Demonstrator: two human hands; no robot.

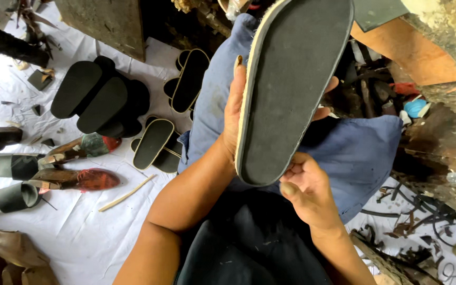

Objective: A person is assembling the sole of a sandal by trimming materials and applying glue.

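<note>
Above the lap, left hand (233,113) gripping black sole (291,89), right hand (304,187) pinching its heel, fingertips hidden.

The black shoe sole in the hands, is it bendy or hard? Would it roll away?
The shoe sole probably stays fairly stiff: it stands straight though the left hand and right hand grip only its side and lower end. It looks thin, so likely light. Being flat, it should not roll, and its matte surface seems grippy.

One dark sole (291,89) is held up at twelve o'clock. Two hands (233,113) (307,190) grip it. At ten o'clock, three plain black soles (98,100) lie stacked. At nine o'clock lie two grey slides (9,166) (11,196).
</note>
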